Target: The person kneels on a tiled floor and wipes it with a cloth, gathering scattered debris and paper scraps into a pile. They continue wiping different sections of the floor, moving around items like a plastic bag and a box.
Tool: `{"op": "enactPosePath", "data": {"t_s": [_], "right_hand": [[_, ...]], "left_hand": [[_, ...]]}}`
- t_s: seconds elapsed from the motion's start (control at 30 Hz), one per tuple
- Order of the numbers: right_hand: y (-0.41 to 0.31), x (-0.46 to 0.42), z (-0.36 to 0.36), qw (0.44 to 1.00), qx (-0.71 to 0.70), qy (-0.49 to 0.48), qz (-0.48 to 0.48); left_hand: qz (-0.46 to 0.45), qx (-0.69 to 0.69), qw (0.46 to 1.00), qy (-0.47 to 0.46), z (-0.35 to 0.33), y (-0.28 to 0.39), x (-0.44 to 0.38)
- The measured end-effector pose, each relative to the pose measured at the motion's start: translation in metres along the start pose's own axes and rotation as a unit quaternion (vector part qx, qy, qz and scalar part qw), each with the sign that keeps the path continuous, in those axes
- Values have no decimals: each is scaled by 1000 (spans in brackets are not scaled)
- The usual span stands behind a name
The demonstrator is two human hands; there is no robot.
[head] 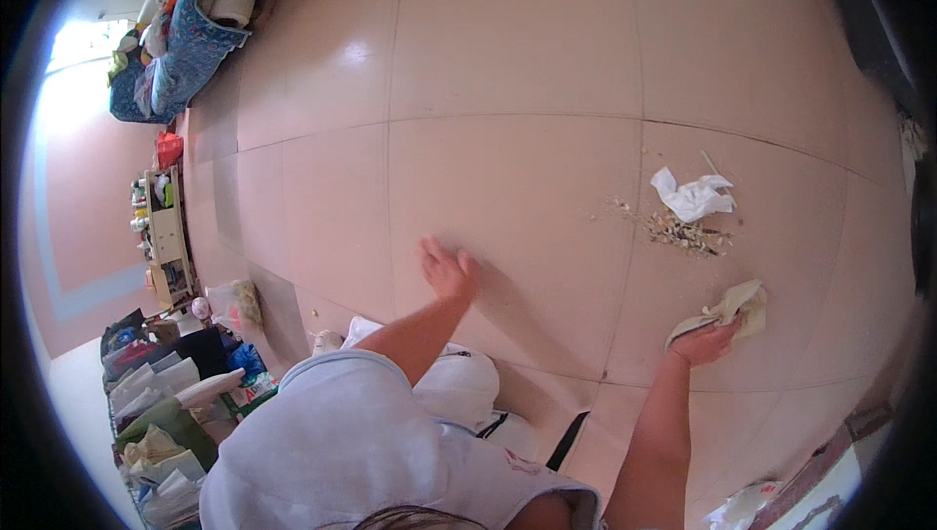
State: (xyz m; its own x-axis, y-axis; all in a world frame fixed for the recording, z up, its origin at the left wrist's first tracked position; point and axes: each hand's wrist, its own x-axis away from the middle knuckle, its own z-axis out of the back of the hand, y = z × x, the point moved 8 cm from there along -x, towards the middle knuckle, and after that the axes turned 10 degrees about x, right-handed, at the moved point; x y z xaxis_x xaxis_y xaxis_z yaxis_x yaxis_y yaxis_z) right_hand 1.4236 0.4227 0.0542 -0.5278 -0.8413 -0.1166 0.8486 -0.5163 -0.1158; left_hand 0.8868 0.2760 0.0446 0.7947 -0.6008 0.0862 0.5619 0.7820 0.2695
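Observation:
My right hand [706, 343] grips a crumpled cream cloth [739, 307], which lies against the tiled floor [512, 186] at the right. Beyond the cloth is a small pile of debris [684, 233], made up of light and dark bits. A crumpled white tissue [690, 195] rests at the pile's far edge, with a thin pale stalk [710, 162] beside it. Nothing is held in my left hand [448, 270]; it is low over the floor left of the pile, slightly blurred, fingers apart. Whether it touches the tiles I cannot tell.
At the left, a rack holds folded clothes and bags [161, 413], near a clear plastic bag [236, 304] on the floor. Farther off stand a small shelf unit [167, 237] and a blue patterned cover [183, 54] under piled items. Another plastic bag [743, 506] lies at bottom right.

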Motion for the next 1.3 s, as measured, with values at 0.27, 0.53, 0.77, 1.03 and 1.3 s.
{"op": "enactPosePath", "data": {"t_s": [0.27, 0.53, 0.77, 1.03, 1.3], "right_hand": [[7, -5, -26, 997, -54, 16, 61], [9, 10, 7, 996, 36, 81, 5], [-237, 135, 30, 947, -205, -20, 245], [-377, 179, -23, 899, -129, -54, 416], [-313, 79, -21, 955, -28, 13, 296]], "left_hand": [[329, -34, 938, 102, -17, -31, -49], [337, -55, 937, 71, -16, -11, -53], [324, -36, 941, 89, -18, -25, -54], [327, -68, 938, 92, -20, -23, -53], [323, -47, 942, 75, -16, -9, -53]]}}
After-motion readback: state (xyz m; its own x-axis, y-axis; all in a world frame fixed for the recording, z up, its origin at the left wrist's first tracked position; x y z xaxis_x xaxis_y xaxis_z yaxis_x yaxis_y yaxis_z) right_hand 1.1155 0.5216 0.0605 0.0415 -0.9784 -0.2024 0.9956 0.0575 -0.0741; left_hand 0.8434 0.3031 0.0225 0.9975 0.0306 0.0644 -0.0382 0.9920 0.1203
